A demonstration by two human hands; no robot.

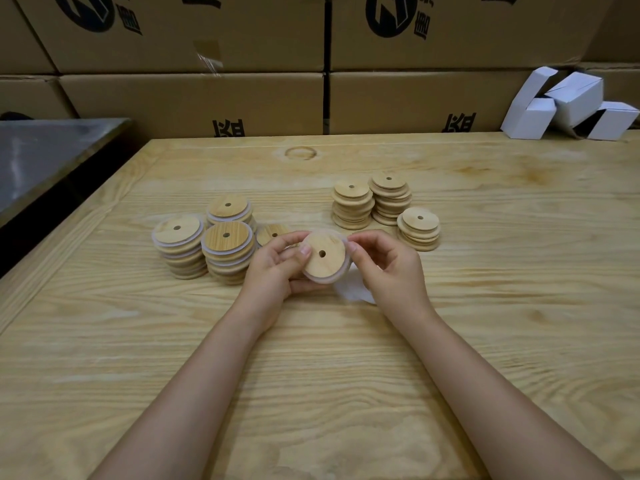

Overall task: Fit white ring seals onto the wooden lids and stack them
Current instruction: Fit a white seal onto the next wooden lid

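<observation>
I hold a round wooden lid (323,256) with a small centre hole above the table, and a white ring seal (330,280) runs around its rim. My left hand (277,268) grips the lid from the left, thumb on its face. My right hand (389,268) pinches the seal at the lid's upper right edge. Stacks of lids with white seals (227,251) stand to the left. Stacks of bare wooden lids (372,202) stand at the back right. Loose white seals (353,289) lie on the table under my right hand, partly hidden.
The work goes on over a pale wooden table (311,375). Brown cardboard boxes (194,102) form a wall behind it. Small white cartons (568,105) lie at the far right corner. A dark metal surface (45,157) adjoins the table on the left.
</observation>
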